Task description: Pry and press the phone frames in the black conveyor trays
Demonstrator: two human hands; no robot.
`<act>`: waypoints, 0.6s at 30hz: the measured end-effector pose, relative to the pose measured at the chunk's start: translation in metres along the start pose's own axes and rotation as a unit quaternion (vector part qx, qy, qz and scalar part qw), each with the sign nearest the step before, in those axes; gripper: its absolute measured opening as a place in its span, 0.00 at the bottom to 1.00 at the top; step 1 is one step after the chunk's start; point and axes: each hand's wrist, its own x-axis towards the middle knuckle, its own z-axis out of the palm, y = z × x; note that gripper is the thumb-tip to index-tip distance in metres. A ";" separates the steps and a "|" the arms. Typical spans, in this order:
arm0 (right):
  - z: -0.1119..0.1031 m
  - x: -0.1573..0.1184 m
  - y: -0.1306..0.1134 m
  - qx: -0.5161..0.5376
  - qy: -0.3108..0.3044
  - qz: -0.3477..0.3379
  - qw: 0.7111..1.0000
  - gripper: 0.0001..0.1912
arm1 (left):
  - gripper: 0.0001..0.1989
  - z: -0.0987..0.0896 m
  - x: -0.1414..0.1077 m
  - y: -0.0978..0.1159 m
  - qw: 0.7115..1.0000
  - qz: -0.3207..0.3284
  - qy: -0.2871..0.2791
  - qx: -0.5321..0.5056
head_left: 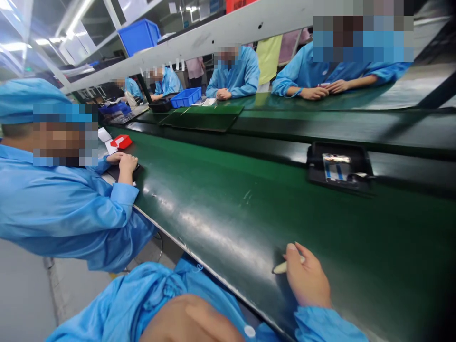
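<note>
Pale stick (284,267): pinched in the right hand (308,281), which rests on the green desk (228,209) close to its near edge. Left hand (190,319): in the lap below that edge, blurred; cannot tell whether spread or closed. Black tray (339,167): far side of desk. Red box (121,141): left end, beside a co-worker's hands (123,164).

Conveyor belt (228,199): dark green, glossy, smooth, faintly scuffed. Tray (338,167): black matt plastic. Stick (283,267) in right hand (308,280): pale, smooth, matt. Sleeves (320,325): thin blue cloth, slight sheen. Bins (185,97): blue glossy plastic.
</note>
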 end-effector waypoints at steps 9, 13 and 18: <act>0.002 0.002 0.006 0.002 -0.006 -0.002 1.000 0.32 | 0.13 0.028 0.079 -0.015 0.982 -0.059 0.092 -0.156; 0.001 0.002 0.007 -0.001 0.000 -0.006 1.000 0.31 | 0.15 0.028 0.082 -0.022 0.978 -0.088 0.100 -0.158; 0.003 0.002 0.009 0.009 0.008 -0.017 1.000 0.33 | 0.15 0.025 0.053 -0.012 0.991 -0.069 0.041 -0.105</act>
